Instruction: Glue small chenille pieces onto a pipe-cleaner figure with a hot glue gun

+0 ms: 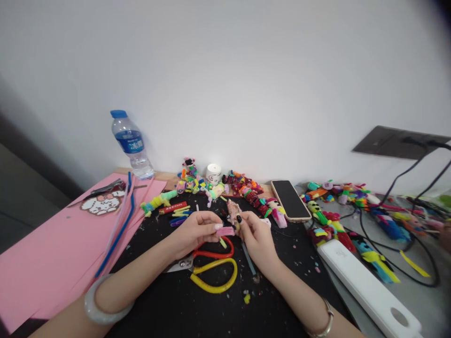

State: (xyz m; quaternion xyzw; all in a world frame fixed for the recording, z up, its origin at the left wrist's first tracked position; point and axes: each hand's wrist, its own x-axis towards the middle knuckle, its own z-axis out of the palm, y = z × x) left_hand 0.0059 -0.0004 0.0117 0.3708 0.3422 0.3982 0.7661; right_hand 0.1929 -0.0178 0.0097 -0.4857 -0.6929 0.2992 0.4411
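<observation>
Pink and fuzzy, a short piece of pipe cleaner (225, 231) sits between both hands above the black mat (197, 310). The left hand (193, 231) pinches its left end, thumb and fingers closed on it. The right hand (254, 234) holds a small doll (233, 210) made of the same fuzzy wire, with fingers closed around its lower part, and the pink piece touches this doll near the fingertips. The doll stands almost upright, near the middle of the mat.

Just under the hands lie scissors (211, 267) with one red and one yellow handle loop, and a thin dark stick (248, 261) lies beside them. Behind the hands is a row of finished dolls (243, 187), a small white cup (213, 172), a phone (291, 200) lying flat and a water bottle (131, 144). A pink sheet (45, 253) covers the left side of the table.

I think the risk here is small but real. The pink piece is short, so it may slip out of the pinch and fall among the scraps on the mat. If it is pulled too hard, the doll may bend or come loose. The scissors are very close under the wrists, and a lowered hand could meet the blades.
</observation>
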